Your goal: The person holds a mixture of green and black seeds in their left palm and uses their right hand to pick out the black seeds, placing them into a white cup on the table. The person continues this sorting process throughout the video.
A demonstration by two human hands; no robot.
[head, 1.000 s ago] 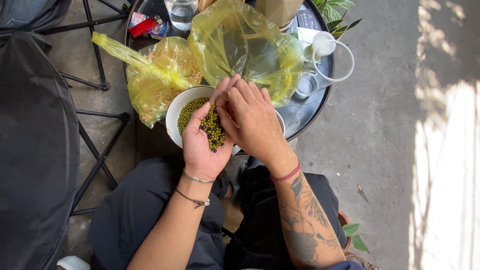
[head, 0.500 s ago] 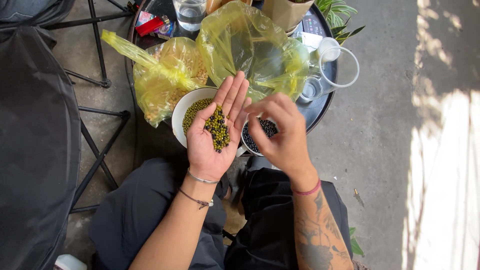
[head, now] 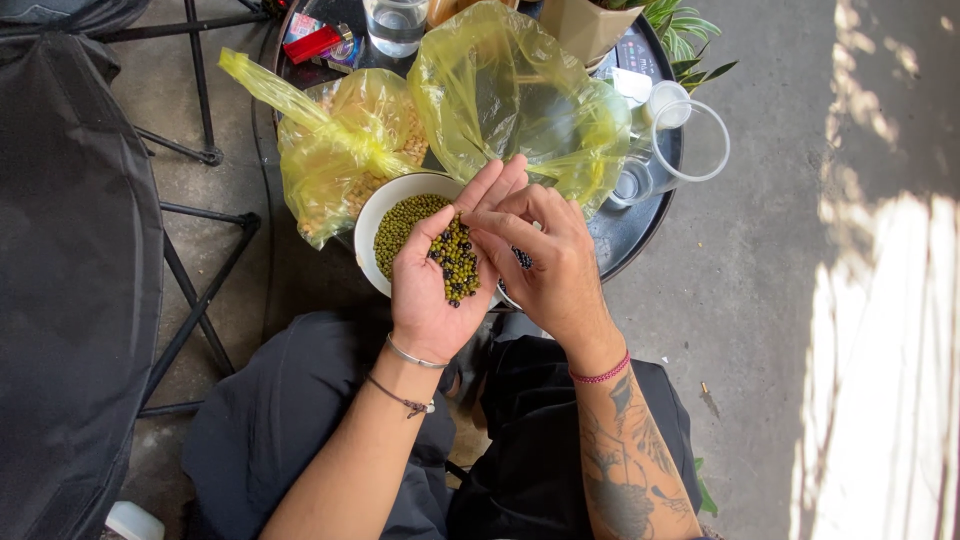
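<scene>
My left hand [head: 432, 290] is cupped palm up over my lap, holding a small heap of mixed green and black beans [head: 455, 262]. My right hand [head: 545, 262] reaches in from the right, its fingertips pinched at the top of that heap. Just behind my left hand stands a white bowl [head: 375, 215] with green beans [head: 400, 222] in it. A second bowl with black beans [head: 522, 258] is mostly hidden under my right hand.
A round dark tray table [head: 640, 225] carries two yellow plastic bags [head: 350, 150] [head: 510, 100], a glass of water [head: 395, 22], a red lighter [head: 312, 45], a clear plastic cup with lid [head: 672, 150] and a potted plant [head: 590, 22]. A black folding chair [head: 70, 250] stands at left.
My right hand swung out to the right over the black-bean bowl, then came back to the heap in my left palm. My left hand stayed cupped and sank slightly toward me.
</scene>
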